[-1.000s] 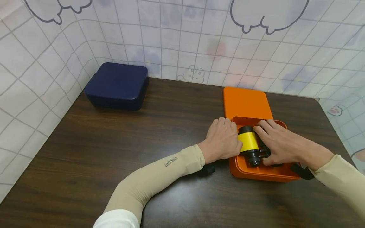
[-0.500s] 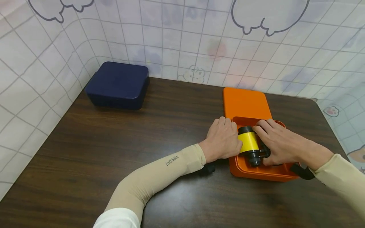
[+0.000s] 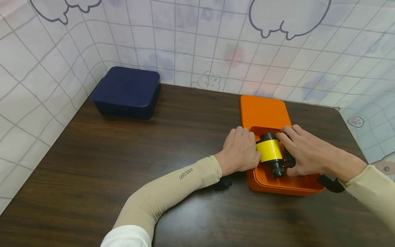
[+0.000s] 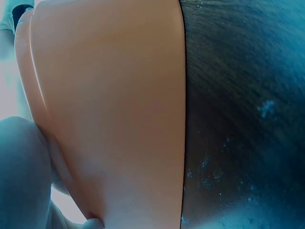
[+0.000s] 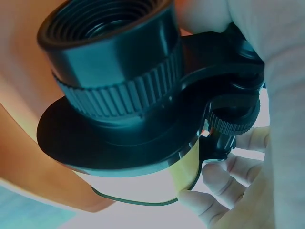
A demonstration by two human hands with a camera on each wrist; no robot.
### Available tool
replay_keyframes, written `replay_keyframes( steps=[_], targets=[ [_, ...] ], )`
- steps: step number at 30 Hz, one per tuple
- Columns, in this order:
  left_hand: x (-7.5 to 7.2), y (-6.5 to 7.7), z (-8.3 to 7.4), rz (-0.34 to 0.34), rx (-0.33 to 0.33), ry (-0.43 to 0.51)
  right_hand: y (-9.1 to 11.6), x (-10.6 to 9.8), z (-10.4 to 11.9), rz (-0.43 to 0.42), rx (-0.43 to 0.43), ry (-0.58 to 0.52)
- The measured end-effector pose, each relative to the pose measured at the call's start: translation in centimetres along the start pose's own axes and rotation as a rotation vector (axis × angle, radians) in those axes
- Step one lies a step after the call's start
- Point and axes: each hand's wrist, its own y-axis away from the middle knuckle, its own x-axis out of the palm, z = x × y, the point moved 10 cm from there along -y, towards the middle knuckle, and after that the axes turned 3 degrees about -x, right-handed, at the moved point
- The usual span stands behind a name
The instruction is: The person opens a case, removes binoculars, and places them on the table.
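My right hand [image 3: 308, 151] grips a pair of black and yellow binoculars [image 3: 269, 150] inside the orange box [image 3: 277, 190]. In the right wrist view an eyepiece [image 5: 112, 62] of the binoculars faces the camera, and fingers [image 5: 224, 183] curl round the far side of the body. The palm hides the other barrel in the head view. My left hand [image 3: 239, 151] holds the box by its left rim. Up close in the left wrist view stands the box's outer wall [image 4: 114, 114], with a finger [image 4: 24, 167] over its edge.
Behind the box lies a flat orange lid [image 3: 265, 111]. A closed navy box [image 3: 128, 91] sits at the back left of the dark wooden table [image 3: 123, 154]. Patterned cloth [image 3: 197, 44] hangs along the back and sides. Beneath the left wrist is a small black object [image 3: 223, 183].
My right hand and the binoculars have shifted slightly up and to the right, and the binoculars are turned a little. The left hand keeps its place on the box rim.
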Motion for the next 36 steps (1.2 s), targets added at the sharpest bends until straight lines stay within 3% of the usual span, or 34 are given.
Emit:
replay_keyframes(
  steps=[17, 28, 36],
  targets=[
    [0.0, 0.0, 0.0, 0.012, -0.009, 0.008, 0.6, -1.4, -0.6, -0.015, 0.014, 0.027],
    [0.3, -0.1, 0.1, 0.048, -0.020, 0.020, 1.0, -2.7, -0.6, -0.118, -0.030, 0.060],
    [0.3, -0.2, 0.0, 0.050, -0.013, 0.018, 1.3, -3.1, -0.8, -0.128, -0.004, 0.069]
  ],
)
